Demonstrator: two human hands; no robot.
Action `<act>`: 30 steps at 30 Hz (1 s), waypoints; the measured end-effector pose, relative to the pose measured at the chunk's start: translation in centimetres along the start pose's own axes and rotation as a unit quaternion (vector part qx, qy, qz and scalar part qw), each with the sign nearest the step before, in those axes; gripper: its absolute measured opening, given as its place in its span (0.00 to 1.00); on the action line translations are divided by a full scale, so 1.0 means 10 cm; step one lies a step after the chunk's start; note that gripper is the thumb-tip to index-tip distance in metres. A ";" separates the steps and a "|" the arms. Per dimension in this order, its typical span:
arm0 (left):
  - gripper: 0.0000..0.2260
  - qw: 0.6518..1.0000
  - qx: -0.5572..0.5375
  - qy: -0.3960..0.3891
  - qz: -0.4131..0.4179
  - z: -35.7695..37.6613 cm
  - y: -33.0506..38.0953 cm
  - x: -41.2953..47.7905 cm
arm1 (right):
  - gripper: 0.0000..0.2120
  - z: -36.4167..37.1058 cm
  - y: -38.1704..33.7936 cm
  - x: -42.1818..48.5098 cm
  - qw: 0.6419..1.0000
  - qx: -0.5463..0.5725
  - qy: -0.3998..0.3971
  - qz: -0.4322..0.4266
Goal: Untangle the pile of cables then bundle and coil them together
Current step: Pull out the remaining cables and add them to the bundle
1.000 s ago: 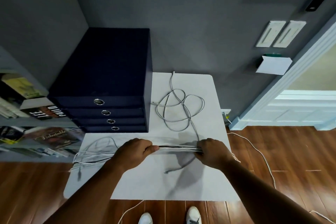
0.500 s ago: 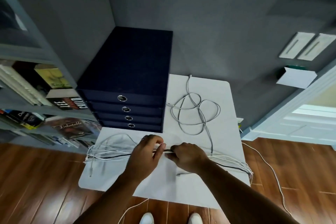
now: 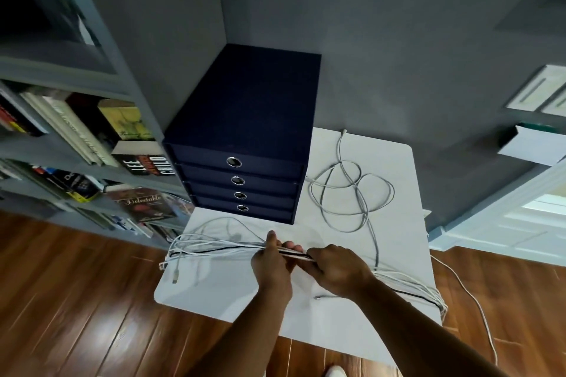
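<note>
**Bundle held at its middle, one cable left out**

Both hands are closed round the bundle of cables (image 3: 214, 249), close together over the white surface (image 3: 401, 236). The left hand (image 3: 271, 265) has its fingers (image 3: 291, 245) curled over the strands, with one digit raised above them. The right hand (image 3: 340, 269) wraps the same strands just beside it. From the fingers the bundle runs out both ways: to their left it fans into loose loops, and to their right it trails past the wrist to the surface's edge.

The main risk is the grey cable (image 3: 352, 193), lying in open loops beyond the fingers and next to the dark drawer unit (image 3: 245, 138). One strand of it leads down towards the bundle right of the fingers. If the bundle gets coiled now, that strand could drag the loops tight into a knot. The fanned loops to the left could also slip out of line, since nothing holds them there, and a plug (image 3: 175, 280) dangles below them where it could catch.

The stretch inside the palms is hidden, so the number of cables cannot be told. I cannot tell whether the grey strand joins the bundle or only passes under it. A white lead (image 3: 477, 303) on the floor, far right of the fingers, may or may not belong.
</note>
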State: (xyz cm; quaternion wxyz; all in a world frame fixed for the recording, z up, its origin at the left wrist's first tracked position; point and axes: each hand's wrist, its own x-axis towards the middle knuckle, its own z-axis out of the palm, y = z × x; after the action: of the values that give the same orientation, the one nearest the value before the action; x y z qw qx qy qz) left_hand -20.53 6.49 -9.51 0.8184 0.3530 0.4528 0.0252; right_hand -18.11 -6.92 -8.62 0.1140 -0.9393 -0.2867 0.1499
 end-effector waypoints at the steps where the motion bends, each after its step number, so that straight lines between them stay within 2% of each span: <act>1: 0.14 0.999 -0.040 0.023 -0.012 0.05 0.05 0.03 | 0.21 0.00 -0.01 0.00 1.000 -0.003 0.002 -0.002; 4: 0.14 0.988 -0.127 0.085 -0.018 0.10 0.20 0.15 | 0.19 -0.02 0.00 -0.01 1.000 -0.005 -0.001 0.000; 12: 0.13 0.967 -0.201 0.153 0.031 -0.28 0.66 0.50 | 0.18 0.03 0.14 -0.15 1.000 0.004 -0.015 -0.007; 16: 0.14 0.962 -0.225 0.145 0.048 -0.40 0.89 0.60 | 0.18 0.09 0.20 -0.21 1.000 0.014 -0.018 -0.008; 23: 0.14 0.968 -0.177 0.165 0.061 -0.41 1.04 0.75 | 0.17 0.10 0.37 -0.31 1.000 0.010 0.007 -0.003; 30: 0.13 0.971 -0.206 0.091 0.081 -0.47 1.20 0.90 | 0.19 0.14 0.75 -0.53 0.999 -0.014 0.050 0.014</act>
State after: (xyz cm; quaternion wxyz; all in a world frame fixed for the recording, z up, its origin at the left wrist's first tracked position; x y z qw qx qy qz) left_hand -15.48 21.39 -10.41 0.8240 0.2080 0.4807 0.2163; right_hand -18.96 -15.81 -11.00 0.1126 -0.9511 -0.2693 0.1008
